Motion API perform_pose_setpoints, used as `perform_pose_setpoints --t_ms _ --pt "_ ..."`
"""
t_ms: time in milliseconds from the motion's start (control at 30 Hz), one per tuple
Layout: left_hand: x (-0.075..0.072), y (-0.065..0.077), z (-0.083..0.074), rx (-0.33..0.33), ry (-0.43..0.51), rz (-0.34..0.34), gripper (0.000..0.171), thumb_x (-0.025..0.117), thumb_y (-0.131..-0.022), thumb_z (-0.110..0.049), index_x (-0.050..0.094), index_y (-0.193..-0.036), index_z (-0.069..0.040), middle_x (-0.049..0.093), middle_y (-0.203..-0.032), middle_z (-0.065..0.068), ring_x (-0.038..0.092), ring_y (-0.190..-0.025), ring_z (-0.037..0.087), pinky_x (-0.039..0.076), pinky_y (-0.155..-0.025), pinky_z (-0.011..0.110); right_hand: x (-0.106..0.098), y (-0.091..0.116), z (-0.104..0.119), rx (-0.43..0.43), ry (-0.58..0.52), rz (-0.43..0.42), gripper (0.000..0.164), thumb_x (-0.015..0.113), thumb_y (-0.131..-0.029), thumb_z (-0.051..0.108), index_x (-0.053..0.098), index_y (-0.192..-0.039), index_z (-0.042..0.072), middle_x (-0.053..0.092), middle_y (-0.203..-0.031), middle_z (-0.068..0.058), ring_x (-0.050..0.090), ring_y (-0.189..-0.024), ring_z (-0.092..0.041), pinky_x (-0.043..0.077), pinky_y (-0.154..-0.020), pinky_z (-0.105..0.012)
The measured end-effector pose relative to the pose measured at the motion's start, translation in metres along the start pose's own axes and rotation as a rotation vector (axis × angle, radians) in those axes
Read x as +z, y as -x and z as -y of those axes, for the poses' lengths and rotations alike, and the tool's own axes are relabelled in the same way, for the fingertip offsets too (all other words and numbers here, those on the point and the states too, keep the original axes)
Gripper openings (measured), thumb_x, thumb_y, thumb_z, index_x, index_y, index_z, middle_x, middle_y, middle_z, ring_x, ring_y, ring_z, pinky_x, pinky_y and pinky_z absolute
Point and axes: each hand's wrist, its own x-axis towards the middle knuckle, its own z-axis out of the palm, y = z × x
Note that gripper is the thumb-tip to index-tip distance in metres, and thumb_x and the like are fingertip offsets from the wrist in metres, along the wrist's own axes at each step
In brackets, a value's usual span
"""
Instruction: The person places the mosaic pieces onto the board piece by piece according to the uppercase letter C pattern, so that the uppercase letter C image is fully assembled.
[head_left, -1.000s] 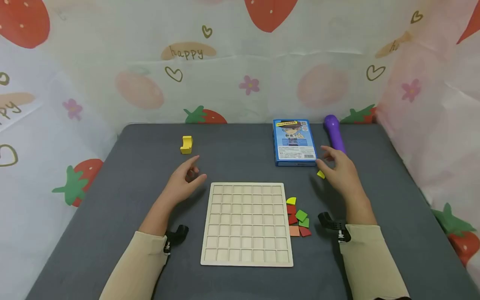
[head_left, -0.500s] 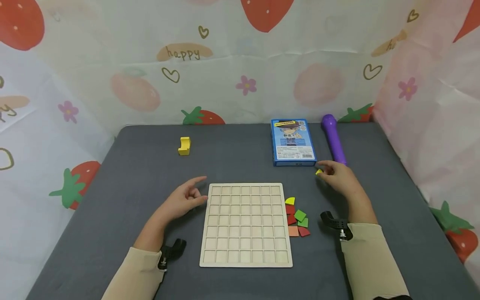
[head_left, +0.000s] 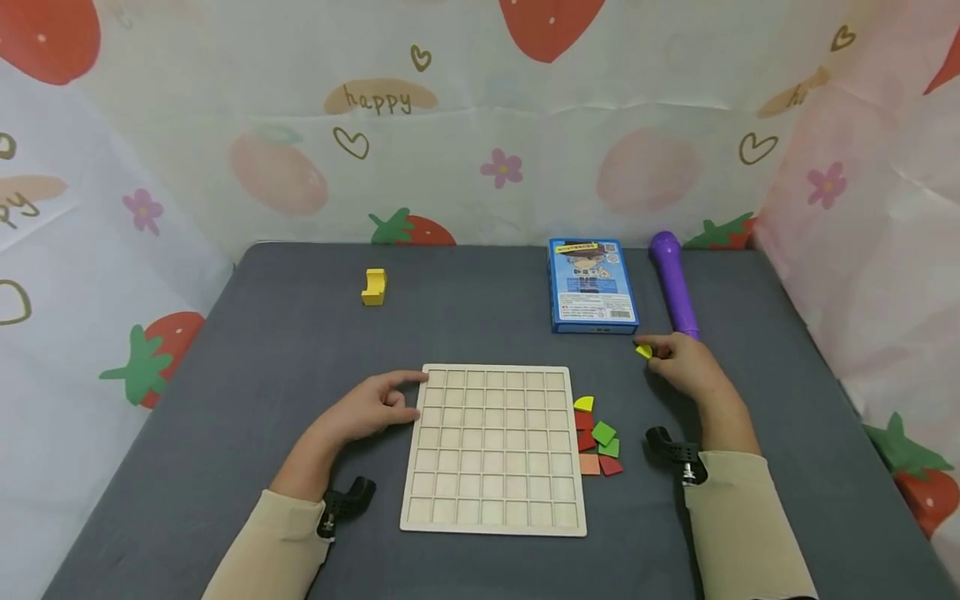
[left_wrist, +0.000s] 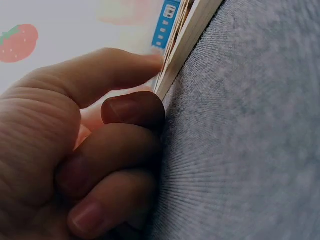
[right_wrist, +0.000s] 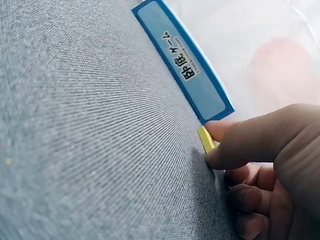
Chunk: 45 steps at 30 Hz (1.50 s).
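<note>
A pale wooden grid board [head_left: 492, 533] lies in the middle of the table. At its left edge my left hand [head_left: 367, 407] touches the side with the index fingertip near the top corner and the thumb lower down. The left wrist view has that hand's other fingers [left_wrist: 110, 160] curled beside the board's edge. My right hand [head_left: 690, 367] pinches a small yellow tile [right_wrist: 206, 139] between thumb and index finger, low over the table by the blue box [head_left: 594, 287]. Several red, green, orange and yellow tiles [head_left: 589, 464] lie along the board's right side.
A purple microphone-shaped object [head_left: 675, 283] lies right of the box, its near end behind my right hand. At the back left stands a yellow notched block [head_left: 373, 287]. Strawberry-patterned sheeting [head_left: 495, 108] hangs behind the grey table [head_left: 300, 350].
My left hand has come down and right to the board's edge. My right hand has lowered slightly and taken the yellow tile between its fingertips.
</note>
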Motion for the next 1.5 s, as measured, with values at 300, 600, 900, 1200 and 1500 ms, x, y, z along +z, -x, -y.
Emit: perform_pose_setpoints --t_ms 300,600,900,1200,1500 --pt "0.003 0.000 -0.001 -0.009 0.021 -0.014 0.064 0.074 -0.093 -0.006 0.048 -0.151 -0.005 0.042 -0.058 -0.003 0.032 -0.045 0.010 0.032 -0.048 0.026 0.004 0.000 -0.004 -0.009 -0.007 -0.045 0.037 0.065 -0.097 0.008 0.066 -0.133 -0.002 0.056 -0.097 -0.016 0.050 -0.088 -0.031 0.039 -0.072 -0.041" --pt "0.003 0.001 -0.002 0.002 0.032 -0.006 0.064 0.072 -0.094 -0.004 0.046 -0.152 -0.004 0.042 -0.058 -0.003 0.031 -0.044 0.010 0.031 -0.047 0.026 0.003 0.001 0.000 -0.098 -0.004 -0.086 0.032 0.070 -0.095 0.013 0.071 -0.121 -0.006 0.059 -0.107 -0.020 0.052 -0.094 -0.032 0.044 -0.080 -0.046" --pt "0.003 0.001 -0.003 0.001 0.048 -0.003 0.065 0.072 -0.094 -0.002 0.045 -0.153 -0.003 0.042 -0.058 -0.004 0.031 -0.044 0.010 0.031 -0.047 0.025 -0.006 0.010 0.024 -0.056 -0.095 -0.103 0.034 0.061 -0.099 0.024 0.069 -0.120 -0.001 0.068 -0.111 -0.018 0.059 -0.093 -0.030 0.047 -0.077 -0.042" --pt "0.003 0.001 -0.003 0.005 0.038 -0.003 0.064 0.072 -0.093 -0.003 0.046 -0.152 -0.003 0.040 -0.058 -0.004 0.032 -0.045 0.010 0.032 -0.048 0.026 -0.011 0.018 0.046 -0.109 -0.220 -0.142 0.040 0.055 -0.108 0.029 0.066 -0.135 0.001 0.071 -0.106 -0.018 0.065 -0.092 -0.028 0.052 -0.082 -0.039" --pt "0.003 0.002 -0.005 0.003 0.017 -0.017 0.064 0.073 -0.093 -0.004 0.047 -0.151 -0.004 0.042 -0.059 -0.004 0.033 -0.046 0.010 0.032 -0.049 0.026 -0.013 0.026 0.073 -0.135 -0.394 -0.141 0.040 0.063 -0.104 0.020 0.063 -0.141 0.003 0.070 -0.107 -0.018 0.071 -0.089 -0.014 0.054 -0.080 -0.019"
